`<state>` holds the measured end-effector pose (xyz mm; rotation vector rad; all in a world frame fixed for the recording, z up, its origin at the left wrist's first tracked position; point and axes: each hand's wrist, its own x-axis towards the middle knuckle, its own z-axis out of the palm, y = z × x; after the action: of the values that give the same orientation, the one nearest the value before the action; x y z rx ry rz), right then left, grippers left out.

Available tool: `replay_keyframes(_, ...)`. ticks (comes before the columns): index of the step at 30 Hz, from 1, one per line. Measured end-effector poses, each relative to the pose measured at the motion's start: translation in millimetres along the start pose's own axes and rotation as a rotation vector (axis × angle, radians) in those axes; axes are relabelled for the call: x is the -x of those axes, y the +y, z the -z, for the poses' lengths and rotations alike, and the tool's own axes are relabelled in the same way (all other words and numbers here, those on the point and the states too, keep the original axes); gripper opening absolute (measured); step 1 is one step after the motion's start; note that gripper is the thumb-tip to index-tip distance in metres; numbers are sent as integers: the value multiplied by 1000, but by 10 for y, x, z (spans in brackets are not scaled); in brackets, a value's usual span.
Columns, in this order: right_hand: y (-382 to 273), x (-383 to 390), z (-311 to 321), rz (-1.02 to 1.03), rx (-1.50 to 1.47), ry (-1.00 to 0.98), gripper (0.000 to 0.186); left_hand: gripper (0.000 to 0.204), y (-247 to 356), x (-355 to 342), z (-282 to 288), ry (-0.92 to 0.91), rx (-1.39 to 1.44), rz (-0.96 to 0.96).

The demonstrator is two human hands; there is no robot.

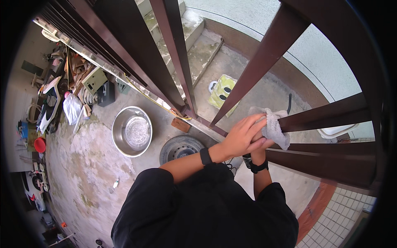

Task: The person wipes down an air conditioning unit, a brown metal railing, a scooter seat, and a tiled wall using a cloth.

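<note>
Cloth (273,129) sits against railing bar (326,117); likely light, soft, limp, best gripped bunched round the bar; left hand (240,136) touches it, overlapping right hand (259,152); can't tell either grip; basin (118,131) on floor (93,165).

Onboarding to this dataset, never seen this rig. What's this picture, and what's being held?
There's no machine: these are a person's two bare hands. The view comes from a wide fisheye camera worn on the head, looking down, so straight edges bend near the rim. The left hand overlaps the partly hidden right hand at a grey, textured cloth, against a dark brown railing bar. The overlap hides each hand's exact grip. On the grey, stained ground are a round, silver metal basin, a dark wheel with a tyre and a reddish-brown block.
</note>
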<state>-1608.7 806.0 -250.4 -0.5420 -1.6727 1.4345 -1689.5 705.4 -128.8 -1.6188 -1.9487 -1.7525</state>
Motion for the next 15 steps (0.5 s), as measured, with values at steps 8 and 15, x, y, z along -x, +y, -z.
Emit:
replay_keyframes(8, 117, 72, 31, -81, -76, 84, 37, 59, -229, 4, -124, -139, -28, -19)
replay_keyframes(15, 98, 93, -100, -80, -138, 168, 41, 50, -530, 177, -175, -326, -7, 38)
